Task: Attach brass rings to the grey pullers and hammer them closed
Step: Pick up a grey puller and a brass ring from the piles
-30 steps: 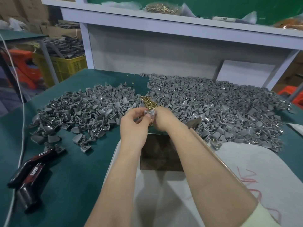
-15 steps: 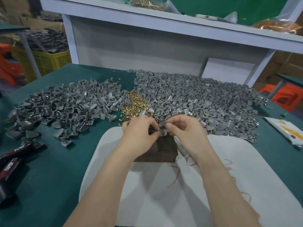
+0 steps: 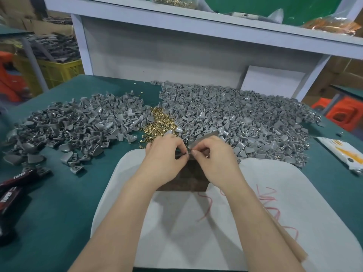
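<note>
Grey puller (image 3: 189, 149) is now over the far edge of the dark brown block (image 3: 188, 179), pinched from both sides. One second ago I saw both hands further behind the block, above the brass rings (image 3: 159, 124), and since then they have come back toward the block. The left hand (image 3: 165, 154) has its thumb and forefinger curled tight on the piece. The right hand (image 3: 214, 156) pinches it the same way from the other side, with the remaining fingers folded in. The puller itself is almost covered by the fingertips: I see only a small matte grey sliver. If a ring is already on it, I cannot tell. The rings lie as a small golden heap just behind the block, with a flatter pile of pullers (image 3: 74, 126) behind and left of the block and a larger heap (image 3: 245, 118) behind and right of the block.
</note>
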Available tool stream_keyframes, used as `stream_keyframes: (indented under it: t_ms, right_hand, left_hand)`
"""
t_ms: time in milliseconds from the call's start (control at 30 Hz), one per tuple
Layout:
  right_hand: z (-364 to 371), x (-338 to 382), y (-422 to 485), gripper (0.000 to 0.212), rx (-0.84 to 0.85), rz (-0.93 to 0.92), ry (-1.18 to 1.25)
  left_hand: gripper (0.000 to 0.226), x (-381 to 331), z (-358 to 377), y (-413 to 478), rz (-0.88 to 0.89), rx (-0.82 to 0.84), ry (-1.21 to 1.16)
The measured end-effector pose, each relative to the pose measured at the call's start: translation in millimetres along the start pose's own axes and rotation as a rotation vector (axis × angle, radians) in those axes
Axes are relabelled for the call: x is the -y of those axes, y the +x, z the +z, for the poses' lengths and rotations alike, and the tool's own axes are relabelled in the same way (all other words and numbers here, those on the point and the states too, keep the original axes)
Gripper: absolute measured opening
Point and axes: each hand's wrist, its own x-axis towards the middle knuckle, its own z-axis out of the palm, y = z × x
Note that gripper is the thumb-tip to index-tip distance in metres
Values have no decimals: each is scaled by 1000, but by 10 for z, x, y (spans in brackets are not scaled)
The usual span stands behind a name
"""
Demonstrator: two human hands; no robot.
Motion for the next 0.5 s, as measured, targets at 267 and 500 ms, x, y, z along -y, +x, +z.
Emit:
stream_keyframes:
  t_ms: [267, 500]
  right_hand:
    - [33, -32, 12, 11, -2, 118, 141]
    - [-38, 5, 74, 14, 105, 135, 100]
  left_hand:
    - [13, 14, -7, 0, 43, -17, -1]
    - [9, 20, -7, 4, 59, -21, 25]
